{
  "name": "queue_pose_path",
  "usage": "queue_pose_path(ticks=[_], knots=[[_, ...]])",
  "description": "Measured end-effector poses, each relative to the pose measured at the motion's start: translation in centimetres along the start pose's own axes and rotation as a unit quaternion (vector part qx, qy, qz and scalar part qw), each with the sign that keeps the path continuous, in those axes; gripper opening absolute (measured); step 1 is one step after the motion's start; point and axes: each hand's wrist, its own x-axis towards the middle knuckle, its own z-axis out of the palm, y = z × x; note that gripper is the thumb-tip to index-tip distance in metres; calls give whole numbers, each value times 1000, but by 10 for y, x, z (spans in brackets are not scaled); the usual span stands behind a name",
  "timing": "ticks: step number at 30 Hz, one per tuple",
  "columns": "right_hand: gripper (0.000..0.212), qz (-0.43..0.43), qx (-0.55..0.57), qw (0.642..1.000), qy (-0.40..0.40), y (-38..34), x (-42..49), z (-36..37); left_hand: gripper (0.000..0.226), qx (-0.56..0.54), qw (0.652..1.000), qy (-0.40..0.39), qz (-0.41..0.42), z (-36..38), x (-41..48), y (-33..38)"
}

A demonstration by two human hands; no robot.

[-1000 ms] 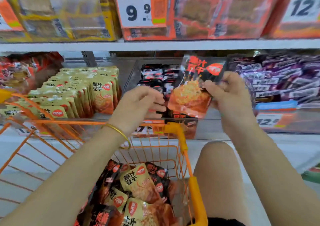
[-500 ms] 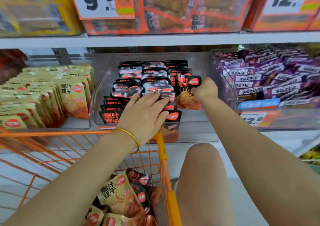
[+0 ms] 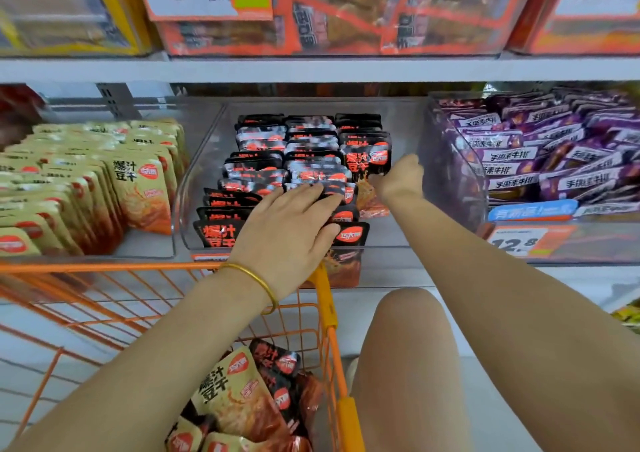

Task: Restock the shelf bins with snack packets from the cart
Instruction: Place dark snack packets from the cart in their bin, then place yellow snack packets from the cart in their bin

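Note:
A clear shelf bin (image 3: 391, 240) in the middle holds rows of black and orange snack packets (image 3: 263, 171). My right hand (image 3: 398, 179) grips one black packet (image 3: 369, 167) upright at the right end of the rows, inside the bin. My left hand (image 3: 289, 233) lies flat on the front packets with straight fingers pressing them. Below, the orange wire cart (image 3: 325, 313) holds loose tan and black packets (image 3: 239, 392).
A bin of tan packets (image 3: 104, 188) stands to the left and a bin of purple packets (image 3: 540, 153) to the right. The upper shelf (image 3: 329, 67) carries orange boxes and price tags. My bare knee (image 3: 405, 358) is beside the cart's right edge.
My right hand carried the black packet from above the cart into the bin's right row. My left hand moved forward and flattened onto the front packets.

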Motion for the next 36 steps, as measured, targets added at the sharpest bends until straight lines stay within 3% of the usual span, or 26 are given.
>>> queue_pose_path(ticks=[3, 5, 9, 11, 14, 16, 18, 21, 24, 27, 30, 32, 36], knots=[[62, -13, -3, 1000, -2, -4, -14, -11, 53, -52, 995, 83, 33, -5, -8, -7], [55, -54, -10, 998, 26, -7, -26, -21, 40, -67, 987, 141, 47, -13, -22, -13], [25, -235, 39, 968, 84, -16, -80, -37, 29, -70, 982, 167, 56, -29, -73, -31], [25, -319, 86, 944, 20, -22, -129, -39, 27, -61, 989, 128, 48, -28, -101, -47], [23, -380, 67, 907, -167, -27, -197, -29, 32, -58, 997, 48, -5, -20, -133, -70], [14, -383, -28, 865, -323, -29, -222, -9, 33, -59, 997, -15, -50, -13, -142, -80], [16, -393, -178, 798, -421, -34, -234, 21, 26, -54, 991, -71, -96, -3, -148, -87], [12, -419, -399, 685, -444, -30, -240, 69, 27, -54, 976, -147, -151, 7, -153, -95], [13, -421, -495, 623, -436, -17, -241, 101, 26, -75, 970, -146, -182, 8, -155, -101], [26, -397, -513, 616, -446, -7, -239, 111, 25, -108, 964, -133, -203, 5, -155, -103], [13, -399, -514, 609, -454, -7, -234, 109, 24, -125, 960, -126, -215, 3, -154, -103], [15, -396, -491, 610, -480, -18, -230, 97, 22, -153, 954, -129, -222, 1, -153, -101], [17, -392, -360, 677, -508, -49, -223, 51, 21, -274, 921, -156, -227, -10, -150, -99]])
